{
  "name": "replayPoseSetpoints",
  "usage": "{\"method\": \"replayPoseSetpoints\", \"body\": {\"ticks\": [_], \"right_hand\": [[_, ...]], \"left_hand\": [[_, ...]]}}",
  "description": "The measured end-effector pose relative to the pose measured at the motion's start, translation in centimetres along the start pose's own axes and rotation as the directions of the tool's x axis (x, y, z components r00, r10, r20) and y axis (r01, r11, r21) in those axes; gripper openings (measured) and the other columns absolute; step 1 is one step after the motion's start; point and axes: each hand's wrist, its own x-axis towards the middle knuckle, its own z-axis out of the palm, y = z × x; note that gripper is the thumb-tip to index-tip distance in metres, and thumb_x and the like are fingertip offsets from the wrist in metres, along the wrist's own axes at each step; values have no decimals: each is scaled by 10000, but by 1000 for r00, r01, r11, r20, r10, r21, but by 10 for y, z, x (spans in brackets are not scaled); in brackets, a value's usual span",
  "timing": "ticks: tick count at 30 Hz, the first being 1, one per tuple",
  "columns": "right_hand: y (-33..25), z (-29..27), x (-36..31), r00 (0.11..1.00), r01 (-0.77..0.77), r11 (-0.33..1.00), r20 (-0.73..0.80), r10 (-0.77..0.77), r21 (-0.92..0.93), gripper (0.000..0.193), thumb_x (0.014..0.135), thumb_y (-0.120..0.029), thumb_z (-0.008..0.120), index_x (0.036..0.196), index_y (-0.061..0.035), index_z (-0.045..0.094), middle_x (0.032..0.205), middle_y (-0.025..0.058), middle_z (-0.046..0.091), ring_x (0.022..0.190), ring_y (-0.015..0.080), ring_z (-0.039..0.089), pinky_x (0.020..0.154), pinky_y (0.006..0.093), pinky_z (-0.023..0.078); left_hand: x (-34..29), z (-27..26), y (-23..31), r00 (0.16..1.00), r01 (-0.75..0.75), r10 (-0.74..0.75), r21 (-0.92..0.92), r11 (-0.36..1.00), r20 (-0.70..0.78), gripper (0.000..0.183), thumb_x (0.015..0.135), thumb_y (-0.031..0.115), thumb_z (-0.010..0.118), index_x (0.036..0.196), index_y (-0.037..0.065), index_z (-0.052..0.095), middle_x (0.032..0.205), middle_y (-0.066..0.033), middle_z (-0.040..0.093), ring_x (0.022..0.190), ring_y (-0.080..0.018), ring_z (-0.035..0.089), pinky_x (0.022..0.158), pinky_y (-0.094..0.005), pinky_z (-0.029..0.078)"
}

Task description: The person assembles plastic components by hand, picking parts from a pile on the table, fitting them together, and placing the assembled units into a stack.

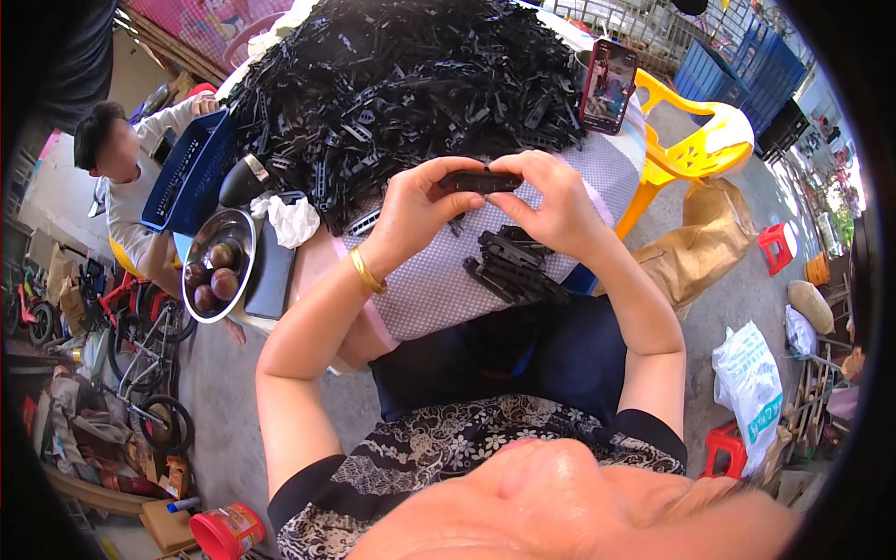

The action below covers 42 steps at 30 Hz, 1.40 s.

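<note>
A narrow black plastic piece (479,180) is held level between my two hands, just in front of a big heap of similar black plastic parts (401,75). My left hand (417,213) pinches its left end between thumb and fingers; a gold bangle is on that wrist. At its right end, my right hand (551,203) grips it the same way. Fingers cover both ends, so its exact kind is unclear. Below my right hand, a small loose stack of black parts (513,265) lies on the patterned grey cloth (420,297) at the near table edge.
Left on the table are a metal bowl (250,245) of plums, a crumpled tissue (292,222) and a blue basket (191,173). Another person (126,201) sits beyond. A propped phone (609,86) stands right, near a yellow chair (695,126) and brown bag (695,243).
</note>
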Motion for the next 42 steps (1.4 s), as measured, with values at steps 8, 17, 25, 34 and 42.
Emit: {"method": "replayPoseSetpoints", "body": {"ticks": [8, 17, 25, 34, 42], "right_hand": [[59, -2, 9, 896, -442, 896, 55, 440, 49, 254, 860, -200, 624, 1026, -8, 629, 929, 73, 638, 811, 124, 593, 760, 268, 480], [72, 14, 8, 940, -196, 824, 138, 313, -531, 253, 766, -169, 687, 960, -9, 655, 818, 112, 653, 805, 248, 617, 746, 343, 503], [23, 28, 12, 878, -467, 636, 236, 416, 614, 234, 825, -93, 665, 1022, 26, 623, 886, 51, 655, 775, 83, 599, 705, 226, 494], [57, 25, 8, 919, -169, 975, 334, 208, -142, 319, 697, -143, 749, 961, -4, 637, 858, 139, 652, 777, 270, 632, 706, 336, 501], [47, 4, 9, 899, -368, 919, 197, 391, -144, 300, 737, -30, 663, 1029, 1, 602, 849, 108, 643, 762, 191, 635, 691, 305, 503]], "left_hand": [[-10, 14, 4, 964, -102, 3, 358, 928, 267, 307, 754, 48, 708, 1056, 48, 653, 905, -88, 686, 788, -120, 634, 711, -248, 502], [-4, 3, -16, 919, -90, 49, 87, 992, 390, 286, 894, 227, 598, 1048, -10, 641, 982, -77, 657, 857, -157, 602, 794, -305, 476], [-1, 12, -11, 963, -197, 244, 320, 927, -116, 539, 737, 29, 728, 1227, 21, 501, 909, -122, 653, 781, -170, 651, 688, -284, 529], [5, -1, -9, 978, 38, -12, 122, 992, -209, 348, 944, 63, 431, 1279, -30, 456, 1137, -129, 585, 755, -142, 629, 663, -253, 518], [9, -14, -15, 938, 300, -346, -467, 832, -13, 322, 954, 135, 454, 1216, -47, 500, 1077, -166, 612, 845, -193, 645, 718, -269, 537]]}}
